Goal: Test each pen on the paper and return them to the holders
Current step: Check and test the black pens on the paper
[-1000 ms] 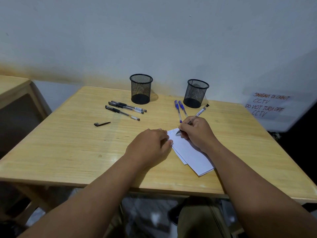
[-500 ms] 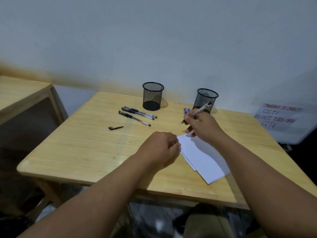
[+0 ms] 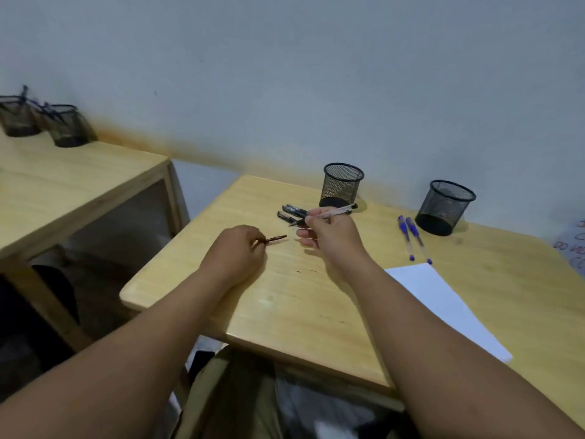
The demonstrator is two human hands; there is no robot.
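My right hand [image 3: 332, 234] grips an uncapped clear pen [image 3: 337, 211] above the wooden table [image 3: 285, 299], its tip pointing left. My left hand [image 3: 235, 253] pinches the dark pen cap [image 3: 276, 238] low over the table, a short gap from the pen tip. Behind my right hand lie black pens [image 3: 289, 213], partly hidden. Two blue pens [image 3: 411, 236] lie side by side near the right mesh holder [image 3: 444, 206]. The left mesh holder [image 3: 342, 184] stands at the back. White paper [image 3: 443, 305] lies at the right, under my right forearm.
A second wooden table [image 3: 63, 191] stands to the left with two more mesh holders [image 3: 66, 125] holding pens. A gap separates the two tables. A handwritten notice [image 3: 573, 248] shows at the right edge against the wall.
My right hand has lifted the pen off the paper and carried it left. My left hand has left the paper and picked up the cap. The view has swung left.
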